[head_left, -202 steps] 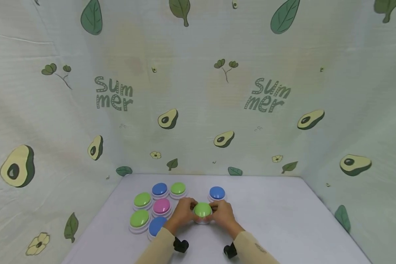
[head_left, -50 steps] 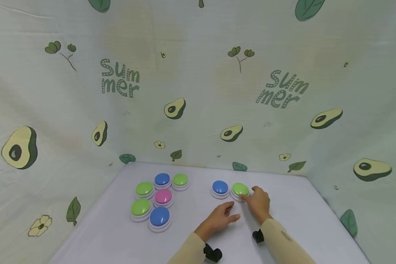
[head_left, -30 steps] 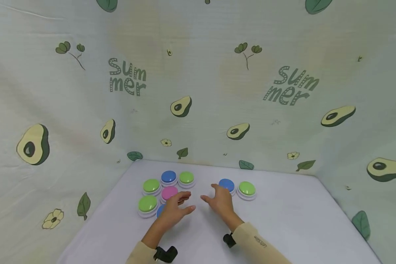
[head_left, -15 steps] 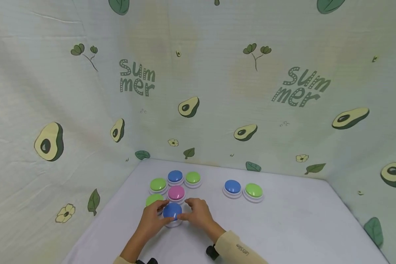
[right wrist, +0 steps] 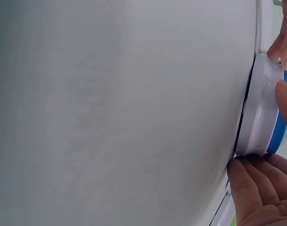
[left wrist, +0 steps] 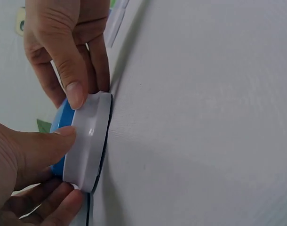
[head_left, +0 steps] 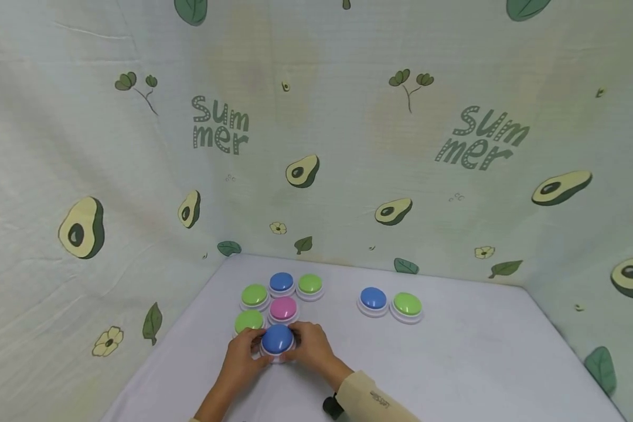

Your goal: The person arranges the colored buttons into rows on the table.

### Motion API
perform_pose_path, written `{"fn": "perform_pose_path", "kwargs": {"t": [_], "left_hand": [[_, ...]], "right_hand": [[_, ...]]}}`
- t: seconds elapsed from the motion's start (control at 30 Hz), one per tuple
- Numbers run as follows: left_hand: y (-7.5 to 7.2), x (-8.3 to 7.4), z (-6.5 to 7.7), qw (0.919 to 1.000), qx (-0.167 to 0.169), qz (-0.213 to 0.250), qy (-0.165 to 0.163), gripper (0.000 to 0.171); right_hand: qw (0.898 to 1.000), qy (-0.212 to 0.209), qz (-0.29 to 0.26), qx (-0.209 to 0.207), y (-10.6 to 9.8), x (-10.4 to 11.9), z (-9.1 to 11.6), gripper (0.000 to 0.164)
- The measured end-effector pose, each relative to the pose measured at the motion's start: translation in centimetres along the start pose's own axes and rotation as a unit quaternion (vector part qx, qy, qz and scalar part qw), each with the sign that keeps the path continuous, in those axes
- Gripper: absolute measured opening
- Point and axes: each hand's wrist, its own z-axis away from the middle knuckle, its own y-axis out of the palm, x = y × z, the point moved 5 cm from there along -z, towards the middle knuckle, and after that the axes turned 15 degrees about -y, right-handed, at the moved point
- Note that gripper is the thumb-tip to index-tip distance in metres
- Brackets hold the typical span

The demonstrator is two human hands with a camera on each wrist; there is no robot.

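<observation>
On the left, we see the left hand (head_left: 240, 358) reaching forward, its fingers curled round one side of a round blue-domed plastic button (head_left: 276, 339) with a white base (left wrist: 88, 136). We find that button just in front of a round pink-domed plastic button (head_left: 283, 308). The right hand (head_left: 315, 349) grips its other side. Farther right, a second round blue-domed button (head_left: 373, 298) and a round green-domed button (head_left: 407, 303) stand side by side on the white bench (head_left: 469, 357). Only the wrist views show us the thin dark rim (left wrist: 106, 139) beneath the base.
</observation>
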Motion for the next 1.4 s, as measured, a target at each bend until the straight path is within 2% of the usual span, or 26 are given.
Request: {"fn": "perform_pose_path", "kwargs": {"t": [0.33,0.53,0.9,1.13,1.4], "left_hand": [[0.6,0.5,-0.5,0.9997,-0.022,-0.004,-0.009,0.061],[0.5,0.5,-0.4,0.9991,-0.034,0.001,-0.027,0.060],[0.4,1.7,-0.3,0.9935,-0.032,0.075,-0.080,0.060],[0.5,1.7,-0.2,0.9908,-0.035,0.101,-0.083,0.060],[0.7,2.2,-0.2,0.9869,-0.040,0.115,-0.105,0.060]], "right_hand": [[1.000,0.008,-0.006,0.000,-0.3,-0.2,-0.2,0.057],[1.000,0.017,-0.002,0.004,-0.6,-0.3,-0.5,0.054],[0.999,0.049,-0.018,-0.005,-0.2,-0.6,-0.6,0.053],[0.998,0.055,-0.026,-0.007,-0.2,-0.9,-0.5,0.052],[0.998,0.050,-0.038,-0.009,-0.1,-1.2,-0.3,0.053]]}}
